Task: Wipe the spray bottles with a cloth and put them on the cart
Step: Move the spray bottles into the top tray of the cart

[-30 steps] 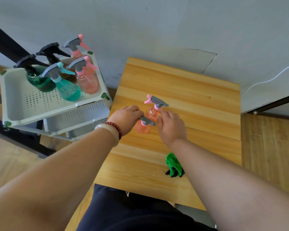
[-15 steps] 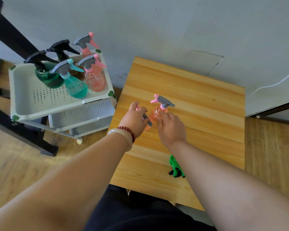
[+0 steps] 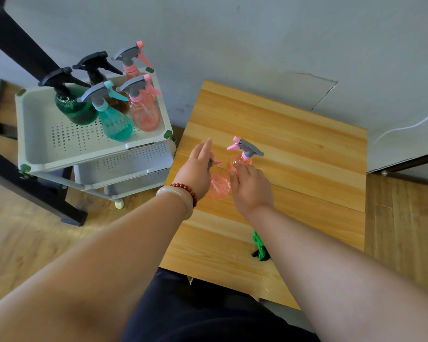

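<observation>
Two pink spray bottles with grey heads are on the wooden table (image 3: 294, 134). My left hand (image 3: 195, 169) grips the nearer pink bottle (image 3: 219, 186) by its head, index finger stretched out, and the bottle hangs tilted under the palm. My right hand (image 3: 251, 188) has its fingers curled around the body of the farther pink bottle (image 3: 242, 156), which stands upright. A green cloth (image 3: 258, 244) lies on the table by my right forearm, partly hidden. The white cart (image 3: 47, 149) stands to the left.
The cart's top tray holds several spray bottles at its far right corner: a dark green one (image 3: 72, 107), a teal one (image 3: 114, 122), two pink ones (image 3: 143, 109) and a brown one behind. A black frame (image 3: 22, 58) stands behind the cart. The grey wall is just beyond the table.
My left hand has raised the nearer pink bottle and swung it a little leftward, its body now showing below the palm. My right hand has stayed at the farther bottle. The camera view has shifted right.
</observation>
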Action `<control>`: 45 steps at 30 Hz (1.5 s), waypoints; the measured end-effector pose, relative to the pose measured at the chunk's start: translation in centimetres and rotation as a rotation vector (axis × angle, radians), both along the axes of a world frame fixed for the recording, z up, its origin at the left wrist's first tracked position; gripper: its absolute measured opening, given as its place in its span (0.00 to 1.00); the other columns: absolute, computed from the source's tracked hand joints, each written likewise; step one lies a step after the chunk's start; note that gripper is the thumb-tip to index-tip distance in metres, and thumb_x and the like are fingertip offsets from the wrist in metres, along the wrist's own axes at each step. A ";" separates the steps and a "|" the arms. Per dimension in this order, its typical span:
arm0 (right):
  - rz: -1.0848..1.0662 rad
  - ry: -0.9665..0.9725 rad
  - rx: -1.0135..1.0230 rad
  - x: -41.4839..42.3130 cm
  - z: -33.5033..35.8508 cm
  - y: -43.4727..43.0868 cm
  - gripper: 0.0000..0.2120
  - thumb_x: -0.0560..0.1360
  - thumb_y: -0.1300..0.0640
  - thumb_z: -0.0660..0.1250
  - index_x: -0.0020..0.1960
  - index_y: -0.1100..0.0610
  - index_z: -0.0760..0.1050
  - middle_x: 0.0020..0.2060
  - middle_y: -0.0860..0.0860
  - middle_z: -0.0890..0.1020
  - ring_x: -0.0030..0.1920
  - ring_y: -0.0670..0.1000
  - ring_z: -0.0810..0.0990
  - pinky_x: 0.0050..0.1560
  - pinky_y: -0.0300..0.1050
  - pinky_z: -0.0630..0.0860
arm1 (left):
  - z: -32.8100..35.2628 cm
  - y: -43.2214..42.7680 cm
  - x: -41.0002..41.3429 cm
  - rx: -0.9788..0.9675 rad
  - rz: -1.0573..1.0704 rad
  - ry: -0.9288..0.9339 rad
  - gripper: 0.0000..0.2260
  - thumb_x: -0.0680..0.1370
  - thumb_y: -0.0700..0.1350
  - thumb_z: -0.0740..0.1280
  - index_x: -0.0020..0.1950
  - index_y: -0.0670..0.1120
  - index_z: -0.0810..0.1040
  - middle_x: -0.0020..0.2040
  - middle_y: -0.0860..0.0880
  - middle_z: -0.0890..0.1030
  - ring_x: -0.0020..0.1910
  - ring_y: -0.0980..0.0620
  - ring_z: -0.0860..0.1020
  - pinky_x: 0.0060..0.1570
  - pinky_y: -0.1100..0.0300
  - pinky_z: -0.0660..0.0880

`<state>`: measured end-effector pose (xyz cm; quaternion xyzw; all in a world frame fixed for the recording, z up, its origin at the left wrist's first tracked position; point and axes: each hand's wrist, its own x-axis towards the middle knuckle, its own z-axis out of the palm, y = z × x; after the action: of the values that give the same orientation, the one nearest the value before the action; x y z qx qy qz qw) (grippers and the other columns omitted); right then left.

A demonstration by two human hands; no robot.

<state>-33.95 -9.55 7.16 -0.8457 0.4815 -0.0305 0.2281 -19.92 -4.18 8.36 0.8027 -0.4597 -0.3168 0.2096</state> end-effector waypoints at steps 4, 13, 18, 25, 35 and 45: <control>0.019 0.038 -0.001 0.3 -0.1 -0.1 0.21 0.83 0.48 0.52 0.63 0.60 0.75 0.56 0.58 0.80 0.55 0.62 0.75 0.49 0.52 0.69 | -0.6 0.8 0.7 0.019 0.052 0.046 0.16 0.82 0.38 0.59 0.68 0.48 0.71 0.54 0.44 0.80 0.45 0.46 0.77 0.40 0.58 0.70; 0.061 0.077 0.004 2.9 0.5 -1.1 0.17 0.84 0.51 0.54 0.63 0.60 0.75 0.59 0.57 0.79 0.60 0.62 0.74 0.53 0.53 0.69 | 0.2 1.3 3.0 -0.012 0.059 -0.054 0.13 0.83 0.41 0.59 0.66 0.49 0.75 0.46 0.47 0.80 0.40 0.46 0.76 0.37 0.57 0.71; 0.106 0.034 -0.028 5.5 1.3 -1.2 0.17 0.83 0.52 0.57 0.65 0.60 0.74 0.59 0.59 0.79 0.61 0.63 0.74 0.57 0.55 0.69 | 1.2 1.8 5.7 -0.016 0.041 -0.119 0.11 0.84 0.43 0.58 0.64 0.49 0.76 0.48 0.46 0.81 0.46 0.42 0.79 0.42 0.53 0.75; 0.152 0.095 -0.026 9.2 3.1 -1.5 0.19 0.84 0.50 0.53 0.70 0.57 0.70 0.65 0.55 0.76 0.65 0.59 0.70 0.61 0.52 0.66 | 3.6 3.4 9.9 -0.073 -0.029 -0.192 0.15 0.84 0.43 0.59 0.71 0.50 0.71 0.59 0.44 0.80 0.52 0.42 0.79 0.50 0.50 0.77; 0.229 0.093 -0.043 15.4 4.8 -1.2 0.19 0.85 0.50 0.52 0.71 0.57 0.69 0.65 0.55 0.74 0.65 0.60 0.69 0.62 0.52 0.66 | 7.3 4.4 16.0 -0.164 -0.058 -0.318 0.17 0.84 0.43 0.58 0.73 0.47 0.67 0.62 0.44 0.78 0.55 0.42 0.77 0.47 0.55 0.69; 0.302 0.050 -0.079 22.5 5.8 0.7 0.19 0.85 0.50 0.51 0.70 0.56 0.70 0.62 0.55 0.76 0.63 0.58 0.72 0.61 0.51 0.68 | 9.4 7.7 22.1 -0.163 0.026 -0.391 0.19 0.84 0.43 0.58 0.76 0.49 0.64 0.63 0.45 0.77 0.56 0.43 0.77 0.53 0.49 0.77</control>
<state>-11.46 -8.90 12.92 -0.9173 0.3530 0.0064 0.1843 2.16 3.52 17.73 0.8351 -0.5055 -0.1139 0.1848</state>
